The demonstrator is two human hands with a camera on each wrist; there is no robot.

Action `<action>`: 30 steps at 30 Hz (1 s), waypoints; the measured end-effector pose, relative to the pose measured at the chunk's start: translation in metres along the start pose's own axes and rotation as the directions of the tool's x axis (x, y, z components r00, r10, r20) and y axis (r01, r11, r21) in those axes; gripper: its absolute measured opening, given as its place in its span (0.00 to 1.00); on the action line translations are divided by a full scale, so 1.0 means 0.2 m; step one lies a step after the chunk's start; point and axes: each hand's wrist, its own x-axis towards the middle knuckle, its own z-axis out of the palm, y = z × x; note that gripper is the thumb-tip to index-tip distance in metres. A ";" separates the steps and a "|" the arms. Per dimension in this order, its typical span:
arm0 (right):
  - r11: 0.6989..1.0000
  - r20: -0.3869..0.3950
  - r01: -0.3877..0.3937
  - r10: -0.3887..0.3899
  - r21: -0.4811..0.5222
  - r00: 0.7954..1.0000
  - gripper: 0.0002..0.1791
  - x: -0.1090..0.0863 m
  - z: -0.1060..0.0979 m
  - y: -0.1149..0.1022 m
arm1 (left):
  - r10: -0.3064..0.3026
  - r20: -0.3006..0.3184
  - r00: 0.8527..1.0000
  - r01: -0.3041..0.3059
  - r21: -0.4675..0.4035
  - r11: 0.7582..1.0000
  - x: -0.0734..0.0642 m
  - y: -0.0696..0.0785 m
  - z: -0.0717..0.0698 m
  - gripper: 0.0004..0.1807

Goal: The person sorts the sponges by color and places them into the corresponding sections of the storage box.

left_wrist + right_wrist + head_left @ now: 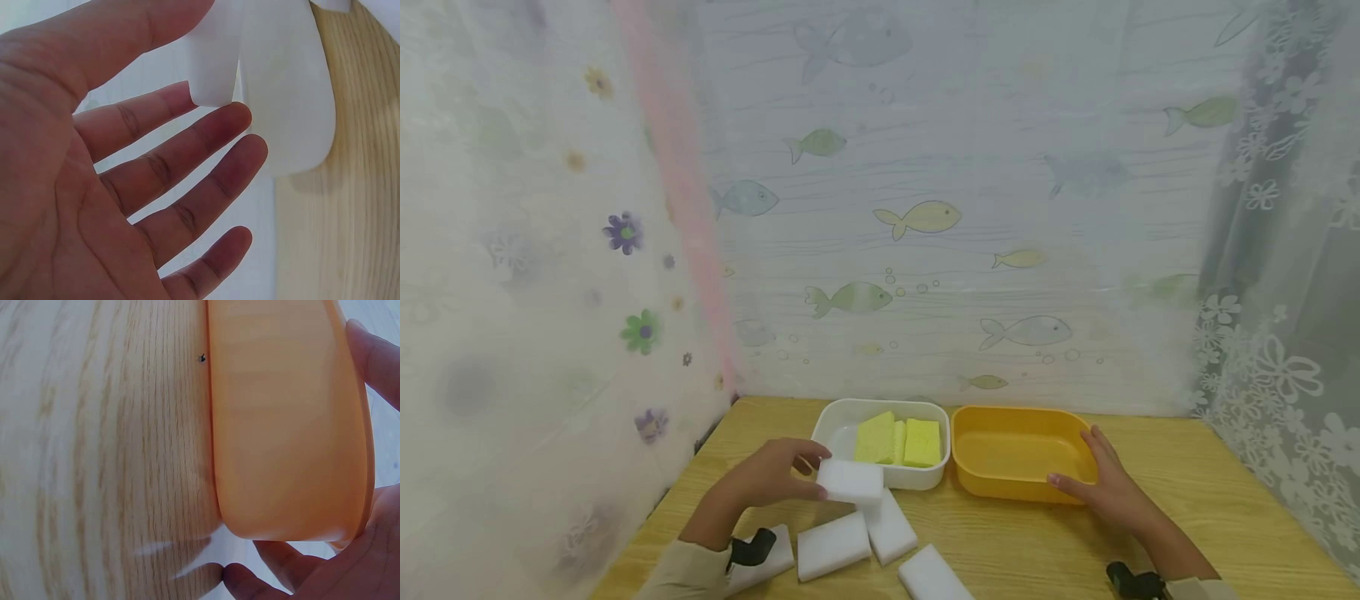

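My left hand [778, 473] pinches a white sponge block [851, 482] at its left end between thumb and fingers. In the left wrist view the block [215, 59] hangs between the thumb and the index and middle fingertips; the other fingers are loosely extended. The raised block overlaps the front of a white plastic tub [880, 408], which holds several yellow sponges [922, 442]. My right hand [1108, 483] grips the right end of an orange tub [1015, 487], thumb at the front rim and fingers round the end wall. The inside of this tub shows no contents.
Several more white blocks lie on the wooden table in front of the tubs, among them one [833, 546] in the middle and one [934, 573] at the near edge of view. The tubs stand side by side before a fish-patterned curtain [925, 350].
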 end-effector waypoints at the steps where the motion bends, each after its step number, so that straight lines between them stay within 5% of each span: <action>1: 1.000 0.002 0.000 0.000 0.003 1.000 0.60 0.00 0.00 0.00 | 0.006 0.003 1.000 -0.006 0.001 1.000 0.01 0.01 0.00 0.32; 30: 1.000 -0.019 0.002 -0.002 -0.018 1.000 0.59 0.01 0.02 0.02 | 0.070 0.073 0.995 -0.071 0.002 0.997 0.22 0.19 0.19 0.29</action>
